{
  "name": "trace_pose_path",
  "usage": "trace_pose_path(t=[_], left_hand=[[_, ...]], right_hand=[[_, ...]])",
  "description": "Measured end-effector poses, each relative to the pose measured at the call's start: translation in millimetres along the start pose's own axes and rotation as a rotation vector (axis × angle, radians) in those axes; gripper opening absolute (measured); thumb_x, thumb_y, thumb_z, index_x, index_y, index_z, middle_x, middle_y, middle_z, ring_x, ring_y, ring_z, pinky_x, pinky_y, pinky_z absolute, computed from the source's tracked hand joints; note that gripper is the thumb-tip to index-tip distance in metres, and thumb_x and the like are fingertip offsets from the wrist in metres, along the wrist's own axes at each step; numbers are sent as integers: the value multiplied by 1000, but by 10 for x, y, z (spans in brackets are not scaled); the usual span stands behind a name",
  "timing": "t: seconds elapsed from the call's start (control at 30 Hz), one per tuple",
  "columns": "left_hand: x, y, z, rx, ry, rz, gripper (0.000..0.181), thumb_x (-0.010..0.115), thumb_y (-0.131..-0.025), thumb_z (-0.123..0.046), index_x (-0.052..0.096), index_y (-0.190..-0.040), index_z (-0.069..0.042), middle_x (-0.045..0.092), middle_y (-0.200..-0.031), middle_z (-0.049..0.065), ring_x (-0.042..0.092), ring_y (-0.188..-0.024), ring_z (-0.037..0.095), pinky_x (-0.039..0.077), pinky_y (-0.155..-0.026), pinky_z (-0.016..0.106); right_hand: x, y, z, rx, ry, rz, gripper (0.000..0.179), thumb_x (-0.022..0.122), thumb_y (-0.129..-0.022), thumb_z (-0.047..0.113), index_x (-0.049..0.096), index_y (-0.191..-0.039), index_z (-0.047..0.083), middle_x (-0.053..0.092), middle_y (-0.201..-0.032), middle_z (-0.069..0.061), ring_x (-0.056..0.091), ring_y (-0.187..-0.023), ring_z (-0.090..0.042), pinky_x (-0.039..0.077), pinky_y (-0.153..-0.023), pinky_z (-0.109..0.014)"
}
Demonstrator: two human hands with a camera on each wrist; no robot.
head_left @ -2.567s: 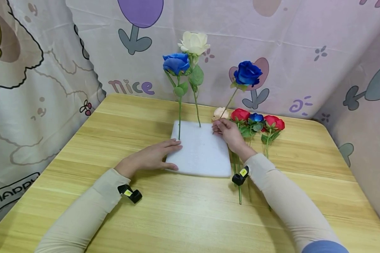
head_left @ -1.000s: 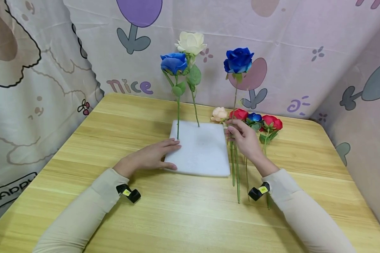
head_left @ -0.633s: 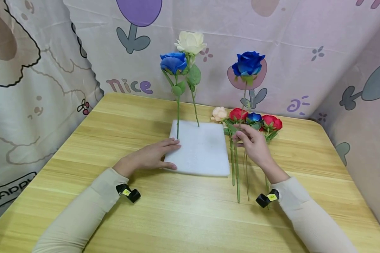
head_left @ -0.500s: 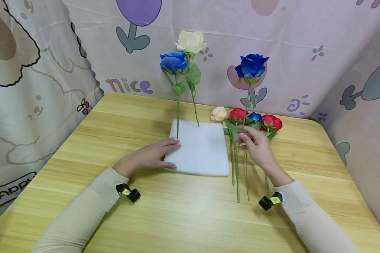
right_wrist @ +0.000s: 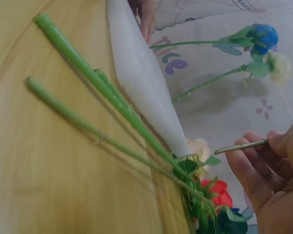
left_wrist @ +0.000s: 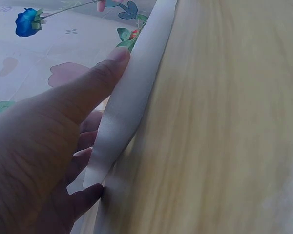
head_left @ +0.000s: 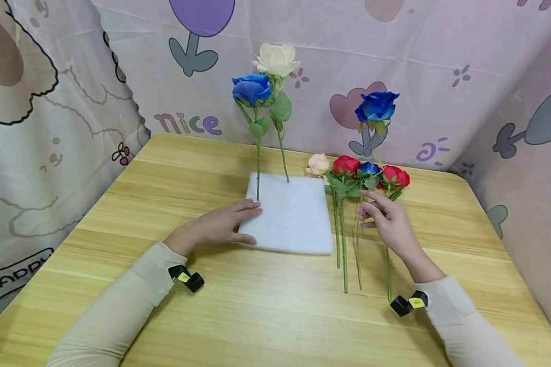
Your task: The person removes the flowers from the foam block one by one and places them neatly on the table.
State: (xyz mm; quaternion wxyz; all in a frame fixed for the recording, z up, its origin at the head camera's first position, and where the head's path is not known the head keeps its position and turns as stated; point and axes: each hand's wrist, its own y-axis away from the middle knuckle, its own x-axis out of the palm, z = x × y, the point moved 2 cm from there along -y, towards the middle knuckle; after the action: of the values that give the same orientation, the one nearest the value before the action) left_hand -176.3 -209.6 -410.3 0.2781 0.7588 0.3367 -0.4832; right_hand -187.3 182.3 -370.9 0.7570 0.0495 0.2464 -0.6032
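A white foam block (head_left: 294,219) lies flat on the table, with a blue rose (head_left: 251,89) and a white rose (head_left: 277,60) standing in it. My left hand (head_left: 218,224) rests on its left side, fingers extended; the left wrist view shows the thumb (left_wrist: 95,80) along the edge. To the right of the block, my right hand (head_left: 390,224) pinches another blue rose (head_left: 377,108) by its stem, bloom upward. In the right wrist view the stem's lower end (right_wrist: 239,146) pokes out from the fingers, clear of the foam.
Loose roses lie right of the block under and beside my right hand: a peach one (head_left: 318,164), a red one (head_left: 346,164), a blue one (head_left: 369,168) and another red one (head_left: 396,176). Their stems point toward me. A printed curtain (head_left: 312,107) hangs behind the wooden table (head_left: 239,306).
My right hand has carried the blue rose from the foam's back right corner rightward and nearer me, over the loose roses. My left hand has stayed on the foam.
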Motion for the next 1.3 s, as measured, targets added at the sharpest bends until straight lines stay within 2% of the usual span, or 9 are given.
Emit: trace_pose_path(t=[0.23,0.43,0.67,0.83,1.1,1.3], left_hand=[[11,-8,12,-8,1,3,95,54,-83,-73,33,-154,-13,20,-162,0,14,-148,23,21,-117,44],[9,-11,16,-2,4,-1,96,55,-83,-73,33,-154,-13,21,-161,0,14,-148,24,21,-117,44],[11,-10,19,-8,7,0,95,54,-83,-73,33,-154,-13,20,-162,0,13,-148,23,21,-117,44],[7,-10,11,-7,14,0,95,55,-83,-73,33,-154,-14,20,-162,0,13,-148,23,20,-117,44],[3,-15,12,-4,13,-2,95,54,-83,-73,33,-154,-14,20,-162,0,13,-148,24,20,-117,45],[11,-10,8,-8,7,-3,95,54,-83,-73,32,-154,-14,20,-162,-1,14,-148,24,21,-117,45]], right_hand=[[-124,100,-104,26,23,3,40,46,-105,13,48,-142,-1,63,-97,-30,67,-83,-14,59,-66,-33],[-241,191,-165,62,37,-8,42,46,-105,17,46,-143,0,63,-98,-28,67,-82,-13,59,-66,-33],[-357,282,-264,111,-2,-26,46,48,-104,19,43,-144,-4,67,-96,-18,67,-83,-12,59,-66,-29],[-436,357,-348,136,-59,-32,47,50,-103,18,43,-145,-2,69,-93,-12,67,-82,-12,59,-65,-28],[-553,474,-493,175,-154,-84,47,54,-101,18,45,-144,-1,68,-93,-10,68,-82,-11,58,-66,-26],[-609,547,-606,235,-306,-122,52,58,-99,21,44,-145,1,66,-92,-11,66,-81,-13,58,-66,-25]])
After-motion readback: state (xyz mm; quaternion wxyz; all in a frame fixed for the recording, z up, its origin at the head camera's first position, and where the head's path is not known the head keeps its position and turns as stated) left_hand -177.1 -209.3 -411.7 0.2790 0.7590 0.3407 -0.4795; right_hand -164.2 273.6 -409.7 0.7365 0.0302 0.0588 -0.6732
